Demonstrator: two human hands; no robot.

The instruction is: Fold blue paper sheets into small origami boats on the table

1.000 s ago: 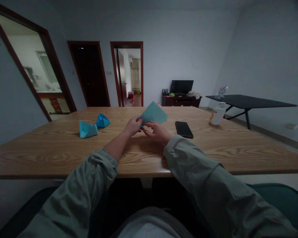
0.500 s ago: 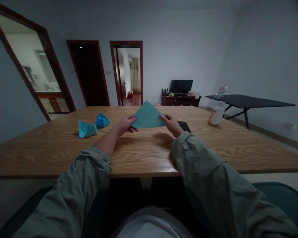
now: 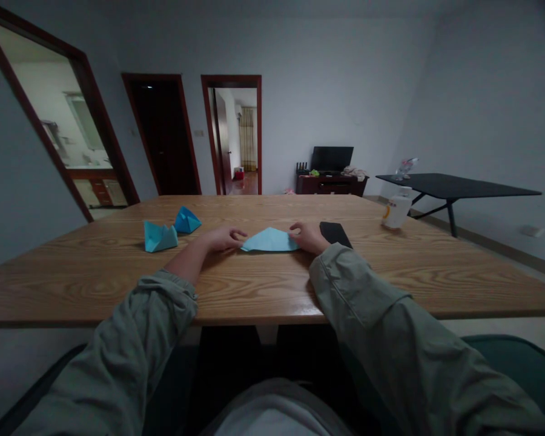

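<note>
A light blue sheet of folded paper (image 3: 271,240) lies low on the wooden table, its peak pointing away from me and its long edge towards me. My left hand (image 3: 224,238) pinches the left corner between thumb and fingers. At the opposite corner, my right hand (image 3: 307,237) has its fingers closed on the paper. To the left stand two folded paper pieces, a light blue one (image 3: 160,237) and a darker blue one (image 3: 187,220) just behind it.
Beside my right hand lies a flat black object (image 3: 335,234). A white bottle (image 3: 396,209) stands farther right on the wooden table (image 3: 254,290). Beyond its right edge is a black table (image 3: 458,184). A television (image 3: 331,159) sits on a cabinet at the back wall.
Both hands have lowered the paper from above the table down onto it. It now lies nearly flat, and more of the black object shows beside my right hand.
</note>
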